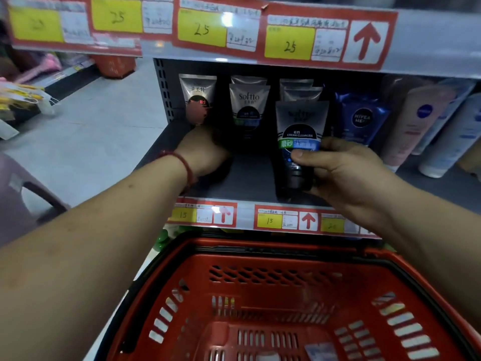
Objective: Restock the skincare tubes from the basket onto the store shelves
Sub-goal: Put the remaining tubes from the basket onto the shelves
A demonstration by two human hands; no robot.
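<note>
A grey and black Softto cleanser tube [302, 118] stands cap-down near the front of the dark shelf [247, 178]. My right hand [346, 173] grips its lower part, thumb across the label. Behind it stand more grey tubes [299, 91]. Two other grey tube rows stand further left [248, 105] [198, 92]. My left hand [205, 152], with a red cord at the wrist, reaches in at the base of those rows; its fingers are hidden in the dark. The red basket [260, 295] sits below the shelf, with a small pack at its bottom [321, 351].
Blue Nivea Men tubes [361, 118] and pink and white tubes [416, 121] fill the shelf to the right. The upper shelf edge with price labels [289, 43] hangs close overhead. A purple stool [15, 194] and the grey aisle floor [104, 113] lie to the left.
</note>
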